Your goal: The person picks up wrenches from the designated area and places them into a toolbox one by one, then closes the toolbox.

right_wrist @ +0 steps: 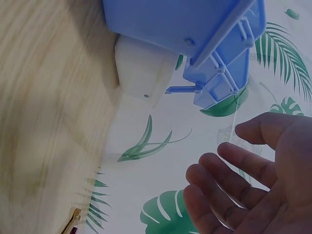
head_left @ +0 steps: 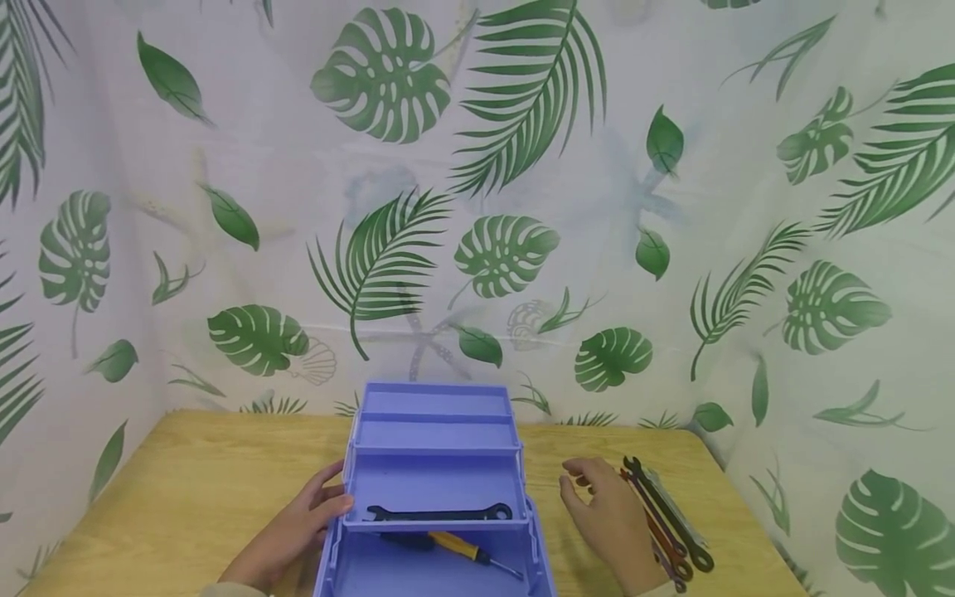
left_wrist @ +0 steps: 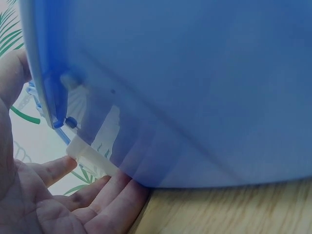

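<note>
A blue toolbox [head_left: 440,572] stands unfolded on the table, its stepped trays [head_left: 436,477] raised at the back. One black combination wrench [head_left: 440,514] lies along the front of the lower tray. Beneath it, a screwdriver [head_left: 455,545] with a yellow and black handle rests in the bottom compartment. My left hand [head_left: 298,522] holds the toolbox's left side, thumb on the tray's edge and fingers behind. To the right, my right hand [head_left: 608,518] hovers with loosely bent fingers and holds nothing. Several wrenches [head_left: 664,514] lie just beyond it, partly hidden by the hand.
The wooden table [head_left: 246,464] extends on both sides of the toolbox. A leaf-patterned curtain [head_left: 522,348] hangs behind and at both sides. In the right wrist view, a white part [right_wrist: 146,68] stands at the back of the toolbox.
</note>
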`<move>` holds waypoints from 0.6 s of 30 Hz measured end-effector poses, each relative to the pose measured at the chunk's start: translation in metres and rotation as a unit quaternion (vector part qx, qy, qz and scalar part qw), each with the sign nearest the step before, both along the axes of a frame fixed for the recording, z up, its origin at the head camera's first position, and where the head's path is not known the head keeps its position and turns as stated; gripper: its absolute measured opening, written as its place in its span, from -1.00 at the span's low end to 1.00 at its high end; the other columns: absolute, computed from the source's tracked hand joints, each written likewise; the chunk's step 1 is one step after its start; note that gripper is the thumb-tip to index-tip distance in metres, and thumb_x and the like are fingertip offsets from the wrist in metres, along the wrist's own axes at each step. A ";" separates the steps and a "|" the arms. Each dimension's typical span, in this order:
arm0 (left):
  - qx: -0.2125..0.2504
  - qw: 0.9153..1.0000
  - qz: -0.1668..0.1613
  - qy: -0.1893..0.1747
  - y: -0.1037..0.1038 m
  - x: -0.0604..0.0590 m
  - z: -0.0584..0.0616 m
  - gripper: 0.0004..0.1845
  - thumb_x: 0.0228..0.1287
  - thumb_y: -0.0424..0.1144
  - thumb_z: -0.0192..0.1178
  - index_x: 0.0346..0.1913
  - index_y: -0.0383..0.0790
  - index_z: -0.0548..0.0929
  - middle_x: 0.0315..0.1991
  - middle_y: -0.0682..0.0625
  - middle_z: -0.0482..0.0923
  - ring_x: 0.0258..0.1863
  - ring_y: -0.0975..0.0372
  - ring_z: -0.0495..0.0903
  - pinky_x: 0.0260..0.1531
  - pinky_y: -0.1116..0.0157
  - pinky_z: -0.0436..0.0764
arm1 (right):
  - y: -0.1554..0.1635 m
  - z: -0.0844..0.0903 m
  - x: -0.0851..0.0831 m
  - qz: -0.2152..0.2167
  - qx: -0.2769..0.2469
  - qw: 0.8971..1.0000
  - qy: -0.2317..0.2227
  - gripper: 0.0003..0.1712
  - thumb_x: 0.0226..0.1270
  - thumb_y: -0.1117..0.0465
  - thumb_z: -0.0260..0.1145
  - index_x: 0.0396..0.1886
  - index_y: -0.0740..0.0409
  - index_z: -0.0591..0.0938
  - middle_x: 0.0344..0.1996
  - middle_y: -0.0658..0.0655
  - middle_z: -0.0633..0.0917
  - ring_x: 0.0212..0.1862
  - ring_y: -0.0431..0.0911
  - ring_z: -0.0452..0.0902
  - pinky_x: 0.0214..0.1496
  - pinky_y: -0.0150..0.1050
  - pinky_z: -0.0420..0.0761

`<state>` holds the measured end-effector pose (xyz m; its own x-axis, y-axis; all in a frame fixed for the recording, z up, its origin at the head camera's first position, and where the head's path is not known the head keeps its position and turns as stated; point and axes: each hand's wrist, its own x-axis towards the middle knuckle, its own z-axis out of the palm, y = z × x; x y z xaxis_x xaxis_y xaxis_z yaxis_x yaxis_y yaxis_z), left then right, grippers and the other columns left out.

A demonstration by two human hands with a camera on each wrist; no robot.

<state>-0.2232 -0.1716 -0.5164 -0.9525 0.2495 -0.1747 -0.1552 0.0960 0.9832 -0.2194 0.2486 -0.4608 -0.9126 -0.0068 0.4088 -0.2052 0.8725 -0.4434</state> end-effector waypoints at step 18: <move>0.015 1.000 -0.011 -0.002 -0.001 -0.001 -0.001 -0.16 0.53 0.00 0.14 0.65 -0.15 -0.05 0.50 -0.47 0.17 0.30 -0.13 0.51 0.18 -0.05 0.62 | 0.001 0.001 0.001 -0.017 0.004 0.998 -0.061 -0.75 0.43 0.07 0.39 0.01 0.02 0.75 -0.12 0.01 0.76 -0.13 -0.07 0.68 -0.17 -0.11 0.67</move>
<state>-0.2241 -0.1730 -0.5178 -0.9463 0.2749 -0.1698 -0.1565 0.0701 0.9852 -0.2188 0.2500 -0.4603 -0.9554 0.0224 0.2944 -0.1201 0.8815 -0.4566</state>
